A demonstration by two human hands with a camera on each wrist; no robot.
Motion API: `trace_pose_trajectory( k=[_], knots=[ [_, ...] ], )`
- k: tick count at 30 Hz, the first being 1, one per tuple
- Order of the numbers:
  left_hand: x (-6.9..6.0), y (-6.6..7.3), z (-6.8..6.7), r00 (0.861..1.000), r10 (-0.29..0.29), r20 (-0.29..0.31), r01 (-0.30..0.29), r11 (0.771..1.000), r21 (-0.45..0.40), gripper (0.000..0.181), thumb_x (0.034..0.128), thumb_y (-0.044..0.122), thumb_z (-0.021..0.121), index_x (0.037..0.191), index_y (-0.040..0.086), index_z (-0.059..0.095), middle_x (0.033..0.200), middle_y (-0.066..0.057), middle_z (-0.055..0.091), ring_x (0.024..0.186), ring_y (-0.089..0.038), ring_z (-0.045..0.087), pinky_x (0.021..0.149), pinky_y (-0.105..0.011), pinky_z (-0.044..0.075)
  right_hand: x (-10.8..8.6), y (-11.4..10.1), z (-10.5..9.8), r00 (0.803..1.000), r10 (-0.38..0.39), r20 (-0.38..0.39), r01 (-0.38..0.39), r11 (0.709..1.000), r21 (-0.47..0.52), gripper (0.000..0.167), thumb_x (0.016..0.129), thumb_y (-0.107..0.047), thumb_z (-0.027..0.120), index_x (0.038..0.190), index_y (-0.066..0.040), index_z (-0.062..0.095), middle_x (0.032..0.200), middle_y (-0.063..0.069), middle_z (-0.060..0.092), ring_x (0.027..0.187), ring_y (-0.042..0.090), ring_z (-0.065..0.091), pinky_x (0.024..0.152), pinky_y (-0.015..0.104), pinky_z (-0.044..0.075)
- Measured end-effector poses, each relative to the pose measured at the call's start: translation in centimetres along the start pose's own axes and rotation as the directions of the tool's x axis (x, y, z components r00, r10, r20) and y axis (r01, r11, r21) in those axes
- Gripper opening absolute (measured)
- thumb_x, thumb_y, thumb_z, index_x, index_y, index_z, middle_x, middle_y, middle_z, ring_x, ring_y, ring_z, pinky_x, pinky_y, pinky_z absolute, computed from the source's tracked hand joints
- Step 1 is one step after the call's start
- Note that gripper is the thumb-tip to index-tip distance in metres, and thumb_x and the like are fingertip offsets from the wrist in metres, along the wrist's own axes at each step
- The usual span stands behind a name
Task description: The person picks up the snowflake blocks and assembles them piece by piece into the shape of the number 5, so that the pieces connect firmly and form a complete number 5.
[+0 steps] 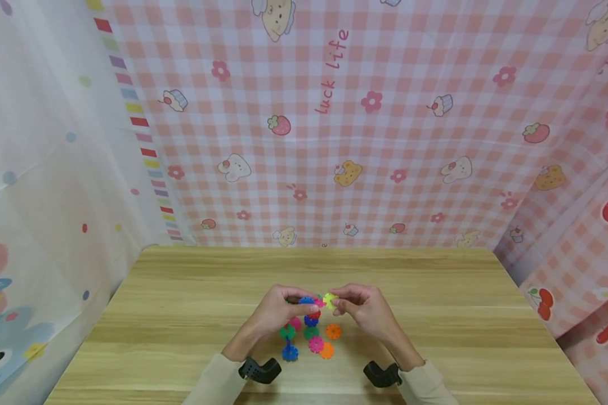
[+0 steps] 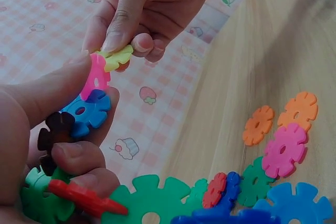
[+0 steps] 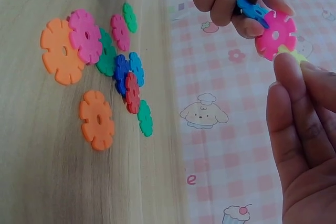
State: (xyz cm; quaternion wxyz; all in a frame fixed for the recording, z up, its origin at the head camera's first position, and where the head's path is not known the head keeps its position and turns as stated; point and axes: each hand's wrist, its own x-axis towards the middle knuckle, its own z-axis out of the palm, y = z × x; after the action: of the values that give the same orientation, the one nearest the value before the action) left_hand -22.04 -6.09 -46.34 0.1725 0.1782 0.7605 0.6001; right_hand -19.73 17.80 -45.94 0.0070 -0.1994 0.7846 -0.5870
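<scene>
While hands (image 1: 369, 310) pinch notched discs (image 3: 284, 31) (thin plastic), wood-grained tabletop (image 1: 192, 298) beneath.

The head camera looks forward and down from well back, the left hand (image 1: 275, 309) and right hand (image 1: 371, 309) low in its frame, checked cloth (image 1: 410, 135) above. Each wrist camera sits close and tilted: the surface (image 1: 197, 287) fills the right of the left wrist frame, the left of the right. All three share the yellow disc (image 2: 118, 60).
</scene>
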Motion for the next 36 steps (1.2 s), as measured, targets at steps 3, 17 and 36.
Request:
trace_pose_trajectory(
  k=[3,17,36],
  knots=[
    [0.04,-0.02,-0.02,1.000,0.009,0.008,-0.009,1.000,-0.005,0.029,0.0872,0.031,0.077,0.107,0.010,0.076,0.091,-0.004,0.075,0.079,-0.026,0.060,0.059,-0.024,0.043,-0.03,0.04,-0.15,1.000,0.006,0.007,-0.006,1.000,-0.003,0.020,0.092,-0.001,0.067,0.112,-0.002,0.073,0.092,0.015,0.073,0.074,0.032,0.070,0.069,0.034,0.059],
    [0.13,-0.04,-0.17,0.998,0.040,0.047,-0.041,0.999,0.029,0.021,0.0873,0.030,0.077,0.098,0.012,0.079,0.086,-0.006,0.073,0.068,-0.012,0.047,0.057,-0.021,0.035,-0.16,0.18,-0.27,0.999,0.032,0.029,-0.033,0.999,0.041,0.018,0.092,-0.001,0.067,0.109,-0.001,0.073,0.085,0.019,0.072,0.071,0.031,0.071,0.051,0.019,0.044],
    [0.06,0.57,-0.34,0.996,0.038,0.084,-0.039,0.999,0.008,0.024,0.0887,0.026,0.076,0.100,0.006,0.078,0.070,-0.002,0.065,0.049,-0.009,0.030,0.044,-0.020,0.026,0.06,0.24,-0.34,0.998,-0.020,0.055,0.011,0.987,0.160,0.018,0.092,-0.002,0.067,0.108,0.005,0.070,0.088,0.024,0.071,0.067,0.025,0.071,0.047,0.016,0.036]
  ],
)
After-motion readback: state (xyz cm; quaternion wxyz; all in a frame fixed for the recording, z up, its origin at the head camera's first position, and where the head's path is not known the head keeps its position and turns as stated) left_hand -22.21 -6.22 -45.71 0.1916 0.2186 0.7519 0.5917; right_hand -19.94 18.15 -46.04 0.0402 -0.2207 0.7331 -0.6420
